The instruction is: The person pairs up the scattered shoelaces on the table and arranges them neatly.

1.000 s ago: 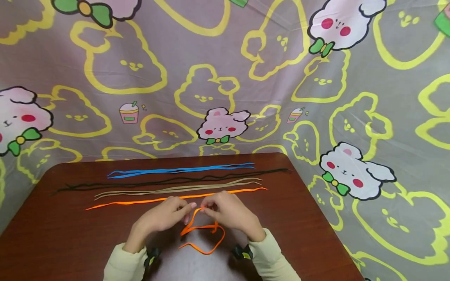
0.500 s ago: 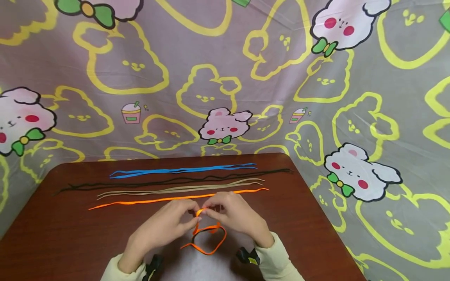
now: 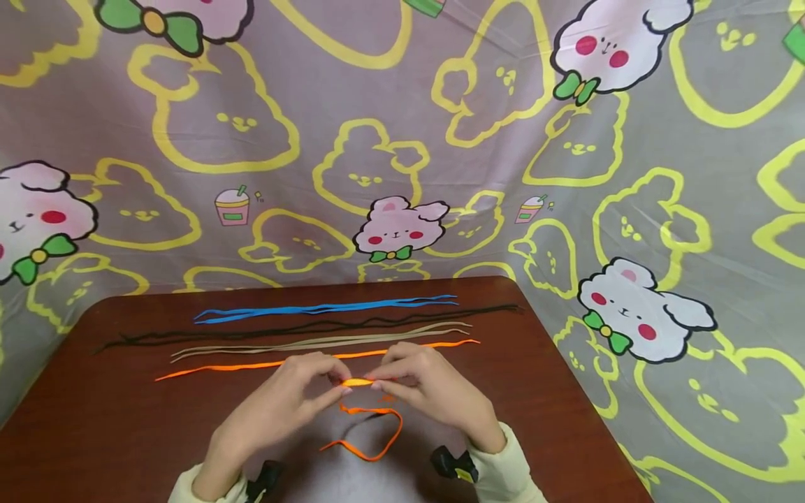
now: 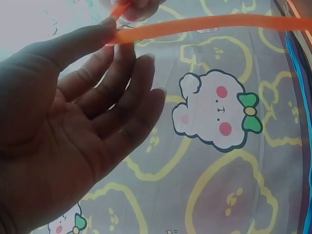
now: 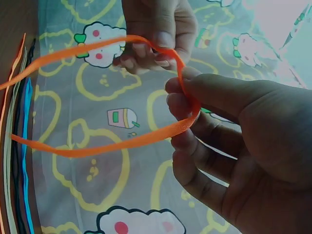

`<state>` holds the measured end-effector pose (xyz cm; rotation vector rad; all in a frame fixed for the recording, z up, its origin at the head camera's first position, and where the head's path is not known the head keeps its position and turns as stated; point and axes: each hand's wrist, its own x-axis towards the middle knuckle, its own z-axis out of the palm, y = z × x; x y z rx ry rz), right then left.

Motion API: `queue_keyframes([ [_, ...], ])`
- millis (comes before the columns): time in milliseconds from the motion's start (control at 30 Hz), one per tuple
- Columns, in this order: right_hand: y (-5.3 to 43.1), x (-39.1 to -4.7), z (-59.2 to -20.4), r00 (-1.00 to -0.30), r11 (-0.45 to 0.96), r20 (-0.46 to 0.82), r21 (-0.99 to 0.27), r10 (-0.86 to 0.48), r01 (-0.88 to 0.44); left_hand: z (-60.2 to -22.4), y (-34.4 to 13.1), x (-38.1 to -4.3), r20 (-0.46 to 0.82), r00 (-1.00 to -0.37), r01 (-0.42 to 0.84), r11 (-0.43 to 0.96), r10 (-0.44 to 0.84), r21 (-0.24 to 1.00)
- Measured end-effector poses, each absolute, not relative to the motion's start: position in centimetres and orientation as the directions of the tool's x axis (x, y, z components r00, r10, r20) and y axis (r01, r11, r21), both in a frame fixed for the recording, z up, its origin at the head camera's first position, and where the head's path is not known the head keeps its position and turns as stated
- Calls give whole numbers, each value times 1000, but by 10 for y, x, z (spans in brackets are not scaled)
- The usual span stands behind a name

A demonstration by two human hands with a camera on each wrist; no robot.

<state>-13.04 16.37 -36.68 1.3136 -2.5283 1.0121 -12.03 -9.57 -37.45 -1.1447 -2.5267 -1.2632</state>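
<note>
Both hands pinch a flat orange shoelace over the near middle of the table, a short span of it stretched level between the fingertips. My left hand holds one end of this span between thumb and index finger, its other fingers spread behind in the left wrist view. From the right, my right hand pinches the other end; in the right wrist view the shoelace bends round its fingertips and a tail hangs away. Below the hands, the rest of the lace drops in a loose open curve.
Beyond the hands, a second orange shoelace lies straight across the brown table. Behind it, roughly parallel, lie beige laces, black laces and blue laces. A printed curtain encloses the back and right side.
The left hand has come in to the orange shoelace and pinches it beside the right hand. The raised bend has become a short level span, with the hands now slightly drawn apart.
</note>
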Motion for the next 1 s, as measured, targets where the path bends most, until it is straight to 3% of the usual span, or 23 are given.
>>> queue_keyframes([
  [333,168,-131,-365,-555,341,489,-460,-674,-820,-375,-96,-122,544,-666,736,332,511,589],
  [1000,194,-136,-357,-661,476,514,-459,-546,-750,-364,-122,-122,600,-695,719,409,396,563],
])
